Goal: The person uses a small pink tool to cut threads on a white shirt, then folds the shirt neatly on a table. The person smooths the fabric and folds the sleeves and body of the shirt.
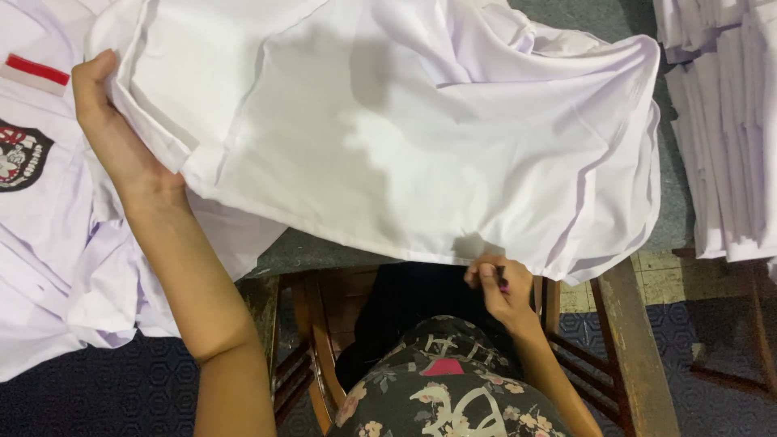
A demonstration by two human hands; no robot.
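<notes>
Fingers of the left hand, at the upper left of the frame, curl closed around the folded edge of a white shirt, pinching the cloth between thumb and fingertips. Lower down, just right of centre, the right hand is closed on the shirt's bottom hem, with a small dark and pink object tucked against the fingers; what it is cannot be told. The shirt lies spread across the middle and upper part of the frame over a grey table top, its lower edge hanging over the near side. Handling it well seems to call for keeping the cloth taut between the two grips, so the hem stays flat and no crease is caught. At the far left lie more white garments, one with a red stripe and a badge; at the right edge stands a stack of folded white cloth. Wooden table legs and the person's floral-clad lap crowd the space under the hem.
</notes>
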